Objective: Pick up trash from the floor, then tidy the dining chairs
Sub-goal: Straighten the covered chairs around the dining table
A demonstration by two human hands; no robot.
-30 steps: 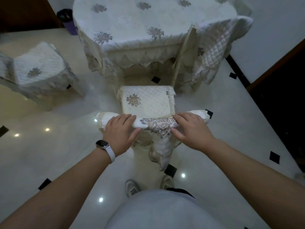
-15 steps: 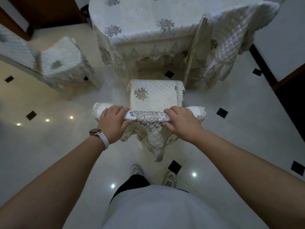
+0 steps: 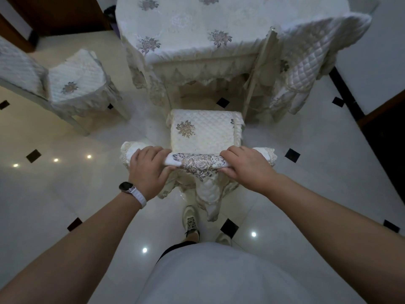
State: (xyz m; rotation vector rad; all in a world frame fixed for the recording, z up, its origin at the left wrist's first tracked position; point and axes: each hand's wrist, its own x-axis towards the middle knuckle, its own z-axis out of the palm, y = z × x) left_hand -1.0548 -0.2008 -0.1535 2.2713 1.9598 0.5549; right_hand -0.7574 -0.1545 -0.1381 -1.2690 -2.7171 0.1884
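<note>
A dining chair [image 3: 206,132] in a cream quilted cover with a flower motif stands right in front of me, its seat facing the cloth-covered dining table [image 3: 197,25]. My left hand [image 3: 149,170] grips the left part of the chair's top rail, fingers curled over it. My right hand [image 3: 245,167] grips the right part of the same rail. The seat's front edge lies just short of the table's hanging cloth. A second covered chair [image 3: 72,84] stands apart at the left, turned away from the table.
A third chair [image 3: 306,69] with a quilted cover is tucked against the table's right side. The floor is glossy white tile with small black diamonds [image 3: 291,155]. My shoes [image 3: 191,222] are just behind the chair. A dark doorway [image 3: 390,137] is at right.
With both hands on its rail, the chair has shifted forward toward the table. The view has swung so that the left chair shows more fully.
</note>
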